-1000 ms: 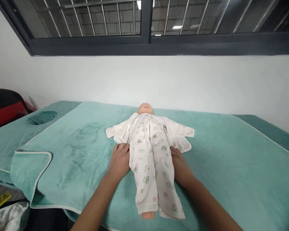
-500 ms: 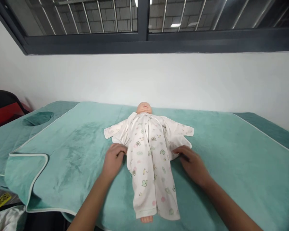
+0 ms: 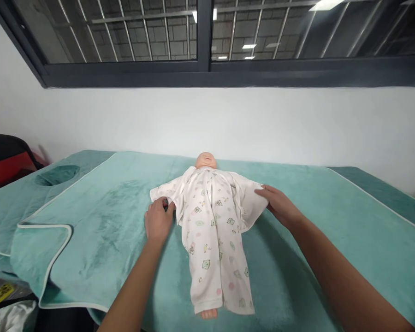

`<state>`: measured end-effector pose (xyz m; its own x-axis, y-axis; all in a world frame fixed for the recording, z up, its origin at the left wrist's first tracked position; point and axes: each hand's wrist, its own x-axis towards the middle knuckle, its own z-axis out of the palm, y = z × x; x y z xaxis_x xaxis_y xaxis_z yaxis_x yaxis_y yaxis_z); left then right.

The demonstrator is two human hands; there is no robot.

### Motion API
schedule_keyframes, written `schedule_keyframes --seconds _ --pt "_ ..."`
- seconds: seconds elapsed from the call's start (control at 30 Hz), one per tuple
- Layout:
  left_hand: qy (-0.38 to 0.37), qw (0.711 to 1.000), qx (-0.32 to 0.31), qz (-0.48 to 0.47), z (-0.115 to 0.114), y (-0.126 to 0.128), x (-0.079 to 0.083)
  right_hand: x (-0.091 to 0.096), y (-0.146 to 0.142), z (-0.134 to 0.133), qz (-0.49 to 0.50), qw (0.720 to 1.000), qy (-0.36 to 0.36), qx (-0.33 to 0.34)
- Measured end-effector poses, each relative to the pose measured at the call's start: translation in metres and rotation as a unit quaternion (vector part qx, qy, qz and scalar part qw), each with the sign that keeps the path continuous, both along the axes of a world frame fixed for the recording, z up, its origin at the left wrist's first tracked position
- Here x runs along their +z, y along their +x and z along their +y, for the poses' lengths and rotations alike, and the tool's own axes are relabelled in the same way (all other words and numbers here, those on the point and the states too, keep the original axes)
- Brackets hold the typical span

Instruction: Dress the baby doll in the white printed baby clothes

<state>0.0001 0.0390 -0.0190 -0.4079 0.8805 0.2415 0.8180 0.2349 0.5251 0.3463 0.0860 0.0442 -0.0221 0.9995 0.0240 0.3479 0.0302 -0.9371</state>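
A baby doll (image 3: 206, 160) lies on its back, head toward the wall, with one foot showing at the near end. It wears a white baby garment (image 3: 212, 230) printed with small bears and pink dots. On the left side, my left hand (image 3: 159, 219) is closed at the garment's edge just below the sleeve, its fingertips partly hidden. My right hand (image 3: 280, 205) pinches the outer edge of a plain white side flap (image 3: 252, 207), which is lifted off the bed and pulled out to the right. That flap covers the doll's right-hand sleeve.
Under the doll is a bed with a green plush cover (image 3: 100, 221) edged in white, folded at the left corner. A face hole (image 3: 58, 175) shows at far left, near a red and black object (image 3: 10, 166). Behind are a white wall (image 3: 207, 120) and barred window.
My right hand has moved up, lifting the side flap outward over the sleeve. My left hand has shifted slightly up and left along the garment. The camera view has tilted up a little.
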Motion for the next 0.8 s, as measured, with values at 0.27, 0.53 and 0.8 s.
schedule_keyframes --seconds 0.27,0.53,0.8 --pt "0.024 0.993 -0.006 -0.117 -0.007 -0.004 0.001 0.030 -0.085 -0.051 -0.139 0.953 0.164 0.214" --pt "0.188 0.863 -0.042 -0.466 -0.017 0.003 0.018 -0.018 -0.084 -0.093 -0.291 0.900 0.307 0.106" --pt "0.138 0.907 -0.358 -0.176 -0.044 0.065 0.055 -0.011 -0.088 -0.086 -0.234 0.912 0.276 0.196"
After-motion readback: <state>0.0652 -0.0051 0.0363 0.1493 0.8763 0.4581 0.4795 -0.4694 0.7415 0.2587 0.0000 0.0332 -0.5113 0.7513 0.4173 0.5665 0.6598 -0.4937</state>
